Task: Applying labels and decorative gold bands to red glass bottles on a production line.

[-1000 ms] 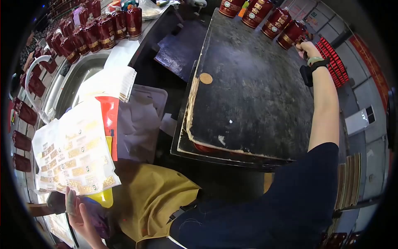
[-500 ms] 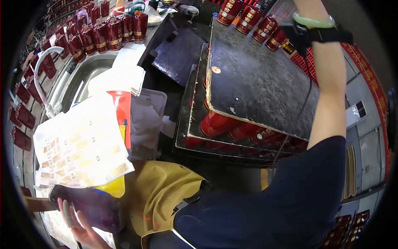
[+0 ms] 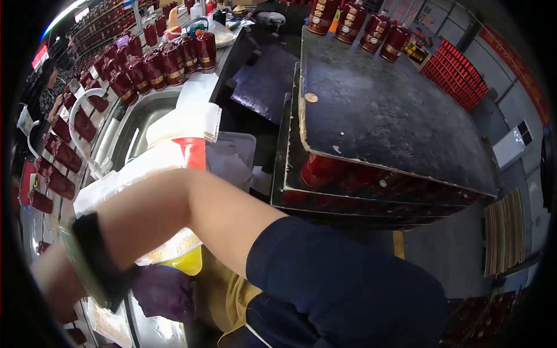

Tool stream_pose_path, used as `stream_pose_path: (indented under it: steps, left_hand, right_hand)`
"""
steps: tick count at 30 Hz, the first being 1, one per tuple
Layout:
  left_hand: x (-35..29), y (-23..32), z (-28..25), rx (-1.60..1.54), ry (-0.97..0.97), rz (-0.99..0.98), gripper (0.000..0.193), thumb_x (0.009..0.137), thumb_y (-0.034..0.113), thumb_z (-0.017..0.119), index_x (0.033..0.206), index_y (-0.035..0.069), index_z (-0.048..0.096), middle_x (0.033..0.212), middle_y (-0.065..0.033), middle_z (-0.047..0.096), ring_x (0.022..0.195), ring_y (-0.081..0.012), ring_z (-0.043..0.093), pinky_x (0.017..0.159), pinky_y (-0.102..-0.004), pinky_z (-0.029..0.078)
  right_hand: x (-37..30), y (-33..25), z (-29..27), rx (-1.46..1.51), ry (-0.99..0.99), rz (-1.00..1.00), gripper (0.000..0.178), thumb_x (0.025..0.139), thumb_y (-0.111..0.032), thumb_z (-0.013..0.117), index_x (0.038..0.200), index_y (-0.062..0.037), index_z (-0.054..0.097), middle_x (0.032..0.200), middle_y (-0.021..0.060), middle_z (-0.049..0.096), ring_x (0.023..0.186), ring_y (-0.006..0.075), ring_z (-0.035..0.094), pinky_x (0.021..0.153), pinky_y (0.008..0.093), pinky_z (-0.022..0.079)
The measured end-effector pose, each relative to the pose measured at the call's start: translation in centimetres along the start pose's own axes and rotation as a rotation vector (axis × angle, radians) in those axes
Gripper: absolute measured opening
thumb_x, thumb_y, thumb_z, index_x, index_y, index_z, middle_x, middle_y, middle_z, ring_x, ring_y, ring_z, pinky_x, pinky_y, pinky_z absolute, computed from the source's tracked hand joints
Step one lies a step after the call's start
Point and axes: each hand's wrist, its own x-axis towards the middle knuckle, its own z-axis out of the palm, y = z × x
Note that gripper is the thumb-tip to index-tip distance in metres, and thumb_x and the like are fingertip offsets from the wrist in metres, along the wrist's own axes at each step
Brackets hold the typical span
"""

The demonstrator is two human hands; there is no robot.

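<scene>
My right arm reaches across to the far left, with a pale green bangle and a black band at the wrist. My right hand (image 3: 55, 284) is smeared by motion at the lower left, and its fingers cannot be made out. Below the forearm lies a dark purple cloth (image 3: 165, 293). The arm partly covers a sheet with gold-printed labels (image 3: 174, 248), next to something yellow (image 3: 189, 261). Beyond it are a stack of white paper (image 3: 188, 123) and a red sheet (image 3: 193, 153). My left hand does not show.
A metal sink (image 3: 156, 113) with a white tap (image 3: 74, 119) is at the left. Dark red bottles (image 3: 154, 71) line the bench around it. To the right stands a stacked black board (image 3: 377, 104) with bottles (image 3: 374, 32) along its far edge. A white bin (image 3: 246, 142) sits between.
My right arm has swung from the upper right down across to the lower left. My left hand, seen before at the lower left with fingers spread, is no longer in sight. The view has shifted slightly.
</scene>
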Motion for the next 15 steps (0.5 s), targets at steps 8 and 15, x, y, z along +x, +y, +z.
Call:
stream_pose_path:
  steps: [8,15]
  left_hand:
    - [-2.1,2.1,1.8,-0.224,-0.151,-0.103,0.048,0.098,0.023,0.071,0.132,-0.01,0.061,0.135,-0.0275,0.064,0.123,-0.0409,0.063,0.104,-0.0488,0.051]
    - [-3.5,4.5,3.8,-0.405,-0.274,-0.223,0.051,0.099,0.026,0.067,0.134,-0.01,0.06,0.136,-0.0275,0.063,0.123,-0.0407,0.062,0.104,-0.0488,0.052]
  right_hand:
    - [-3.6,5.5,5.1,0.334,-0.151,0.053,0.03,0.09,-0.015,0.067,0.109,0.0081,0.064,0.092,0.0275,0.07,0.094,0.0442,0.07,0.082,0.0473,0.055]
    - [-9.0,7.9,4.6,0.558,-0.08,0.148,0.026,0.101,-0.017,0.06,0.115,0.0051,0.065,0.102,0.027,0.071,0.103,0.0436,0.069,0.09,0.048,0.053]
